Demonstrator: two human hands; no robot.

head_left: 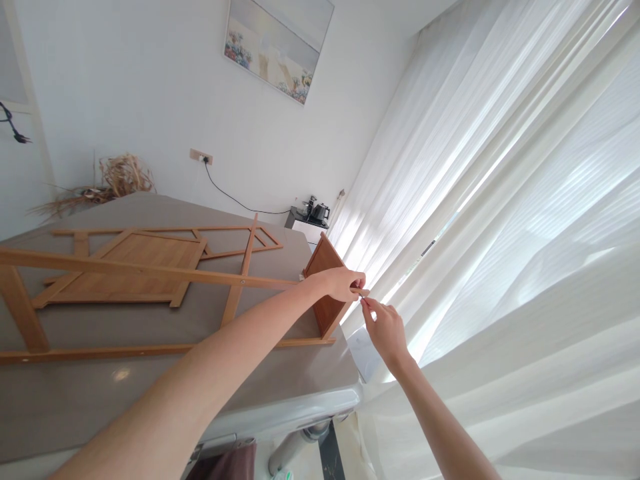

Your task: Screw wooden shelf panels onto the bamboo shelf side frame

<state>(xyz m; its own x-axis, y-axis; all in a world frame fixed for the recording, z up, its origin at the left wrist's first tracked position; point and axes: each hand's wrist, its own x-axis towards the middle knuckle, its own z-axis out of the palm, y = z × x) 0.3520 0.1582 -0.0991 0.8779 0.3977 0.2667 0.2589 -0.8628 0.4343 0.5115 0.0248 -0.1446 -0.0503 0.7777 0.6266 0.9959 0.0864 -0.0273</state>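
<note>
A wooden frame lies on the grey-covered table, with a long rail point(190, 273) and cross slats joining it to a second rail point(125, 351). My left hand point(343, 283) is closed around the far right end of the long rail, beside an upright wooden panel point(327, 257). Just below it, my right hand point(387, 328) is closed in a pinch at the rail's tip. Something small, thin and dark shows between its fingertips; its kind is too small to make out.
Behind the frame lie a flat wooden panel point(135, 260) and a thin lattice frame point(265, 237). Dried plants point(125, 175) rest at the back left of the table point(300, 387). A black kettle point(321, 212) stands beyond the far end. White curtains point(500, 200) hang close on the right.
</note>
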